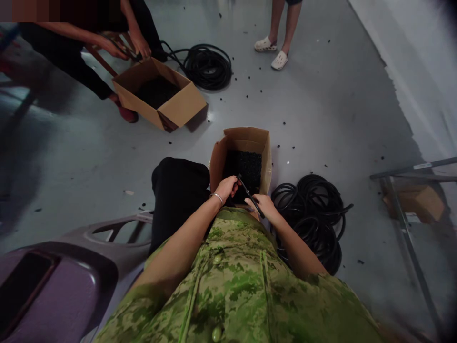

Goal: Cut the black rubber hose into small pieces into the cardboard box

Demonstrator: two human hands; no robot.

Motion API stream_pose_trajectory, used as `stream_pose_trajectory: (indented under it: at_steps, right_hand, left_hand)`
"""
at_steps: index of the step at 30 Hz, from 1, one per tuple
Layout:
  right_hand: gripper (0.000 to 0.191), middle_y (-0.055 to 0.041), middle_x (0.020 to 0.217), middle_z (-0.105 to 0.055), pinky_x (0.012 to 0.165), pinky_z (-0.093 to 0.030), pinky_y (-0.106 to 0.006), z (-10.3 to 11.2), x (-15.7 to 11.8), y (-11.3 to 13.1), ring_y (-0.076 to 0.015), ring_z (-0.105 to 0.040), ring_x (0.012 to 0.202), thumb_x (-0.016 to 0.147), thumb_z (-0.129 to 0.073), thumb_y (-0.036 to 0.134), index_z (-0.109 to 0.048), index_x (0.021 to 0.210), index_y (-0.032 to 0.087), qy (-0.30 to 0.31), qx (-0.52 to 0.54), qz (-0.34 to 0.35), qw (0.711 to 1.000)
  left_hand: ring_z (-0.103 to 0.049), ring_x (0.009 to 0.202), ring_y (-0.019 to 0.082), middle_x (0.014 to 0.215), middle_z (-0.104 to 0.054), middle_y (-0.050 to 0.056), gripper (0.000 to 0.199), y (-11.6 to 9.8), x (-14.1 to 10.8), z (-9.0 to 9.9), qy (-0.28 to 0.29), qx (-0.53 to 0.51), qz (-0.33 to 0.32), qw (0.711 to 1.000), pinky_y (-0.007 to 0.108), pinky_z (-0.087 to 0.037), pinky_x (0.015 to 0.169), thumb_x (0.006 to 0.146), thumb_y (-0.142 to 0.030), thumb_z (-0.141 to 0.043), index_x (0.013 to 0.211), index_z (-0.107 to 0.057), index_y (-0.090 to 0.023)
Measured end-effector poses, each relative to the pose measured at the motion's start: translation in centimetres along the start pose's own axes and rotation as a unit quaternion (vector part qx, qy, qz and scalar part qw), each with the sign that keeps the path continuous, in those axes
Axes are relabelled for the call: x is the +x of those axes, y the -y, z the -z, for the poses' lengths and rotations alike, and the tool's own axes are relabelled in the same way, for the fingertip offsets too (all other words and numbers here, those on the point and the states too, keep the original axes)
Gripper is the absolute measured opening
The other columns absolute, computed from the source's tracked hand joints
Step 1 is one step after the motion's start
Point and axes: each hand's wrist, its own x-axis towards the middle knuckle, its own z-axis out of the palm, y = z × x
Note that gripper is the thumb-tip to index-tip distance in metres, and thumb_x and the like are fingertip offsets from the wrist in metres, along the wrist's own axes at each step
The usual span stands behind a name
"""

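Note:
Over the near side of an open cardboard box [266, 164], both my hands work close together. My right hand [267, 206] is closed round the handles of a long, dark cutting tool, apparently scissors [249, 194], slanting up to the left. Its far tip reaches the fingers of my left hand [226, 187], which are pinched together; whatever they hold is too small and dark to make out. Many small black pieces [246, 164] lie in the box. Beside my right arm, coils of black hose [309, 214] rest on the floor.
A seated co-worker's hands [141, 46] are above another cardboard box [185, 102], near a second coil of black hose [209, 66]. Someone in white clogs [279, 60] stands ahead. A purple chair [67, 290] is at left, a metal frame [410, 238] at right. Black bits dot the floor.

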Motion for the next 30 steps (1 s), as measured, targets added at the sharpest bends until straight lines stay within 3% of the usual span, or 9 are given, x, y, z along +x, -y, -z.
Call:
stream_pose_trajectory:
  at_steps: [7, 15, 30]
  right_hand:
    - [0.05, -0.0008, 0.052, -0.06, 0.052, -0.032, -0.021, 0.12, -0.22, -0.07, -0.0144, -0.058, 0.056, 0.086, -0.049, 0.061, -0.059, 0.061, 0.019, 0.007, 0.038, 0.001, 0.999]
    - [0.05, -0.0012, 0.057, -0.064, 0.051, -0.035, -0.021, -0.11, -0.37, -0.37, -0.0144, -0.06, 0.053, 0.085, -0.05, 0.063, -0.06, 0.063, 0.019, 0.009, 0.099, -0.003, 0.995]
    - [0.055, 0.0005, 0.044, -0.052, 0.05, -0.031, -0.022, -0.56, -0.42, -0.54, -0.013, -0.053, 0.048, 0.085, -0.049, 0.063, -0.055, 0.053, 0.019, -0.011, 0.065, 0.004, 0.998]
  left_hand:
    - [-0.033, 0.034, 0.007, 0.046, -0.04, -0.005, 0.021, -0.03, -0.11, 0.01, 0.003, 0.001, -0.004, 1.0, 0.022, -0.026, 0.037, 0.08, -0.03, -0.044, 0.068, -0.056, -0.016]
    - [-0.03, 0.033, 0.008, 0.044, -0.037, -0.006, 0.018, -0.34, -0.41, -0.1, 0.004, -0.01, 0.0, 1.0, 0.022, -0.024, 0.037, 0.078, -0.029, -0.047, 0.071, -0.058, -0.017]
    - [-0.027, 0.033, 0.007, 0.042, -0.034, -0.007, 0.016, -0.58, -0.46, -0.18, 0.009, 0.008, 0.02, 1.0, 0.02, -0.022, 0.035, 0.078, -0.027, -0.049, 0.069, -0.057, -0.017]
